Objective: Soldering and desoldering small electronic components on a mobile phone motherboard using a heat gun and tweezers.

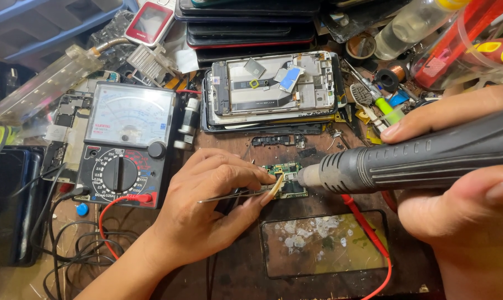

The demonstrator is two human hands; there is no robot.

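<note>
The right hand (462, 183) is cut off by the right edge, and the rear of the grey hot-air tool (418, 161) it grips runs out of view there too. The left hand's (207, 205) fingers (246, 175) cover the near part of the small green circuit board (287, 179), so where the tweezers' (229, 195) tips meet it cannot be told. The clear bottle (412, 22) is cropped by the top edge. The dark phone (4, 205) at the left is cut off, and the meter's (126, 141) dial markings are too small to tell.
</note>
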